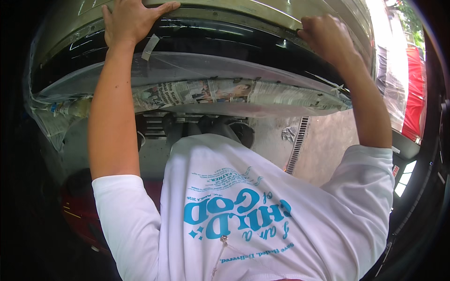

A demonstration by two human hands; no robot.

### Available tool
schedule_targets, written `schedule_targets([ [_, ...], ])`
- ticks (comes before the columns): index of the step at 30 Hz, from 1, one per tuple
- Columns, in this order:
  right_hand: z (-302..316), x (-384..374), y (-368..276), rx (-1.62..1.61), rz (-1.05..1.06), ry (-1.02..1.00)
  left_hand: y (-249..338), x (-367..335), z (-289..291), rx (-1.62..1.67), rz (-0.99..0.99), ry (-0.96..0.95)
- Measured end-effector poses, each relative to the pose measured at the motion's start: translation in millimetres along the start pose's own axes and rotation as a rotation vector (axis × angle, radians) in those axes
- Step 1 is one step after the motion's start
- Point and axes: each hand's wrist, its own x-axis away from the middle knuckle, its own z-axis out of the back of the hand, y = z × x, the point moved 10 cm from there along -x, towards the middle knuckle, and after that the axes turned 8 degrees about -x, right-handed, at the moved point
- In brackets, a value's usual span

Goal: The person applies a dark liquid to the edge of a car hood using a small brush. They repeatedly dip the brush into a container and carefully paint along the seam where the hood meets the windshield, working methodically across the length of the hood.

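Note:
A wide beige vehicle panel curves across the top of the view, with a glossy black band below it. My left hand rests on the panel's lower part at the upper left, thumb stretched out to the right and fingers spread. Farther right, my right hand is curled closed against the seam between beige and black. It is slightly blurred, and what its fingers hold, if anything, is hidden. A short strip of masking tape sticks to the black band beside my left forearm.
Clear plastic sheeting and newspaper line the panel's lower edge. Another tape piece sits near my right forearm. Below are a concrete floor and a drain grate. Red sheeting hangs at the far right.

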Motion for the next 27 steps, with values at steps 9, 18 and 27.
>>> schedule_targets([
  [9, -27, -51, 63, -0.275, -0.165, -0.473, 11, -8, 3, 0.039, -0.022, -0.013],
  [18, 7, -3, 16, -0.048, -0.050, 0.016, 2, -5, 2, 0.043, 0.005, -0.008],
  [27, -25, -54, 55, -0.081, -0.097, -0.489, 14, -4, 4, 0.056, -0.054, 0.026],
])
